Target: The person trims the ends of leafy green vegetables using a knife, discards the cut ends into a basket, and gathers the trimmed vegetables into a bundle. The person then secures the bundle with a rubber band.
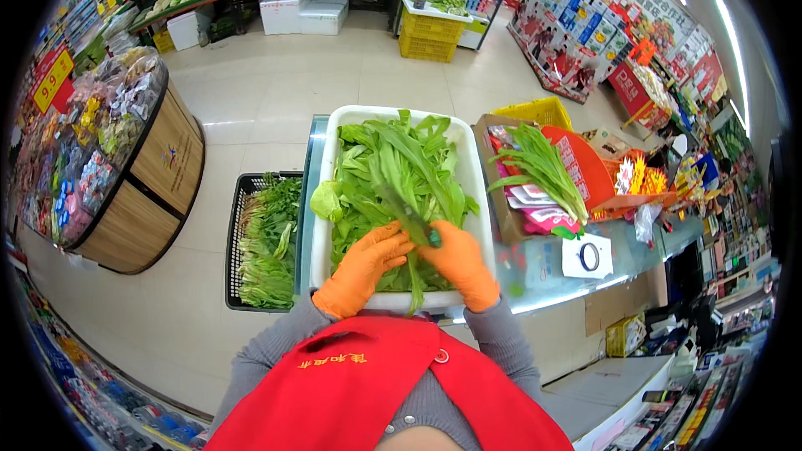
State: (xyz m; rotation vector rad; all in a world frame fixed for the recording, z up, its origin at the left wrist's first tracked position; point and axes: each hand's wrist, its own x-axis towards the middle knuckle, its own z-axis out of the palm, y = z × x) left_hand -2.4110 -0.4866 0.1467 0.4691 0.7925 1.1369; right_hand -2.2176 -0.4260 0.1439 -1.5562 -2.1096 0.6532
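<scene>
A white plastic tub full of leafy green vegetables stands in front of me on a glass counter. My right hand, in an orange glove, is closed on the green handle of a knife, whose blurred dark blade points up and left over the leaves. My left hand, gloved the same way, lies at the near side of the tub with its fingers on a leafy stem near the blade. How firmly the left fingers hold the stem is hard to tell.
A black basket of greens is at the left. On the counter to the right are a cardboard box with greens on top, a yellow basket and a black ring on white card. A wooden display bin stands farther left.
</scene>
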